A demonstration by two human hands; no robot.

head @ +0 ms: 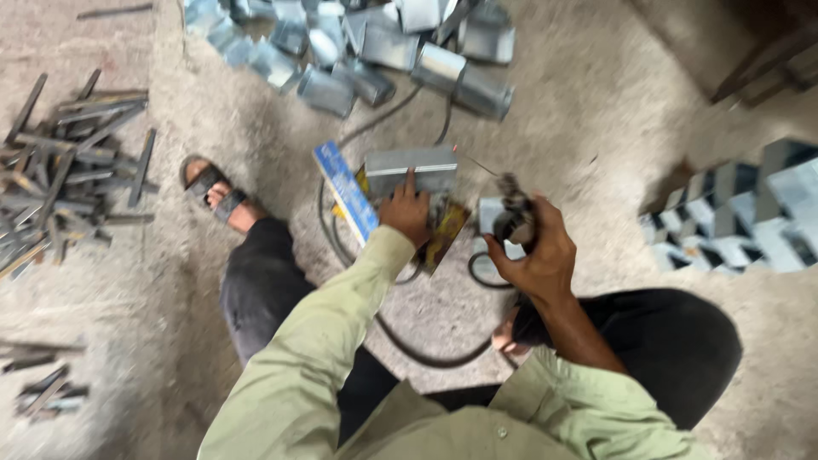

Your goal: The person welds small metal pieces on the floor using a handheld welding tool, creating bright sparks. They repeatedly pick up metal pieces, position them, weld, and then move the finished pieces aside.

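now | left grip flat on metal box | right grip clamped on welding holder

A metal workshop: steel boxes and bars on floor.

Metal box piece sits centre, on floor; box pile behind it; strip heap far left; stacked boxes right.

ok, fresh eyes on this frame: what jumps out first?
Centre: the left hand presses a grey metal box section onto a block, while the right hand grips a dark electrode holder beside it. More box sections lie heaped above; flat metal strips lie far left.
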